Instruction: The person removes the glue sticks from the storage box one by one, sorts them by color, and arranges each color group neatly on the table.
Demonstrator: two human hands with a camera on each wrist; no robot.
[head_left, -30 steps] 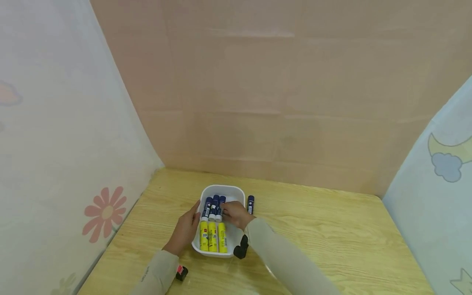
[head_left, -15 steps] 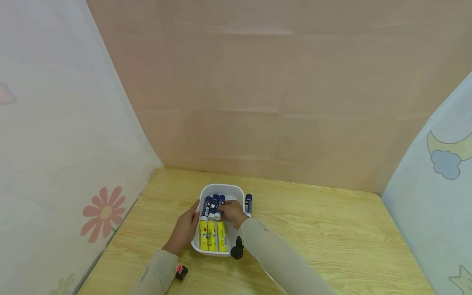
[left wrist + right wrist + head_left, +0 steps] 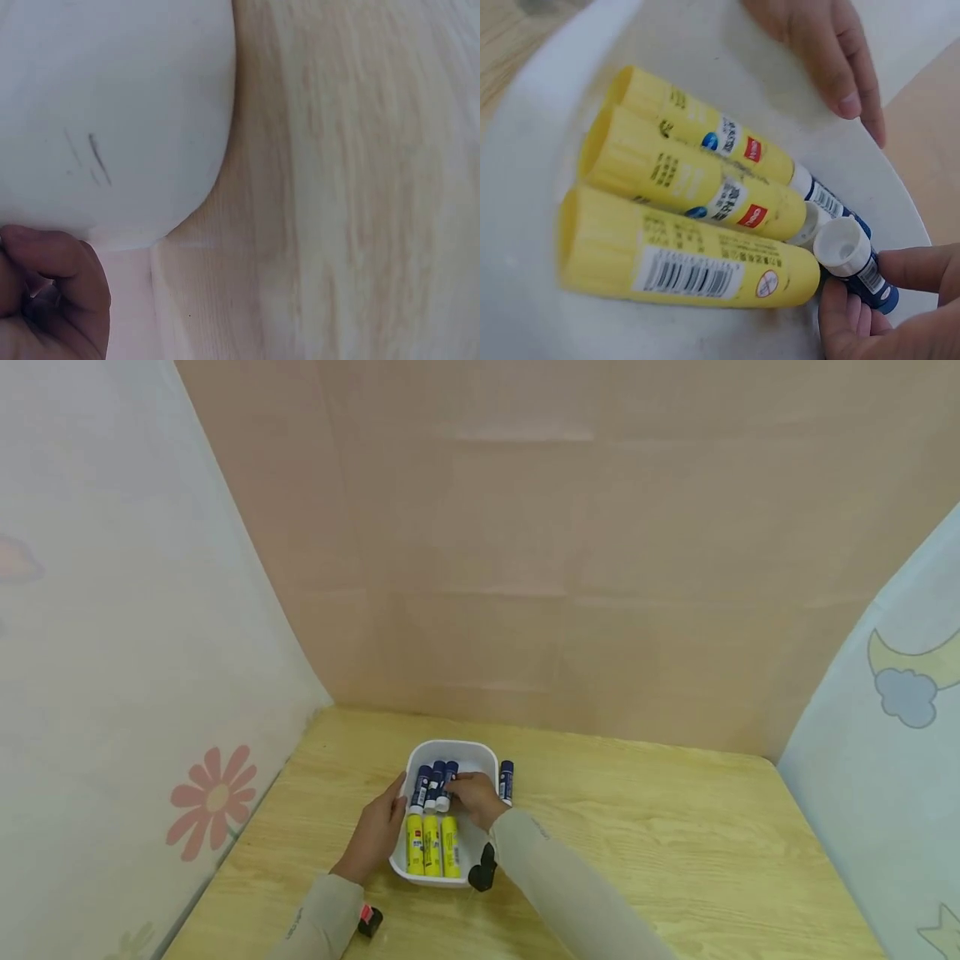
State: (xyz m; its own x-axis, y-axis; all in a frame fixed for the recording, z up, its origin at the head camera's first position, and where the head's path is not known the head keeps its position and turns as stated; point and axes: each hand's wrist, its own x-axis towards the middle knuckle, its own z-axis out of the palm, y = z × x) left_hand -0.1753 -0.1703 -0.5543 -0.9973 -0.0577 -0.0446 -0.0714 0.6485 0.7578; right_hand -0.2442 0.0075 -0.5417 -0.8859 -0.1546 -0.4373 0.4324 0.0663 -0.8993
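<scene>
A wood-grained table bears a white tray beside a blue glue stick.

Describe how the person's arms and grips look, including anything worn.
The left sleeve is pale beige with small dark lettering; the right sleeve matches, its mark fainter. Beside them show a black-and-red piece, left, and an all-black piece, right. The left grip and right grip are ungloved.
</scene>
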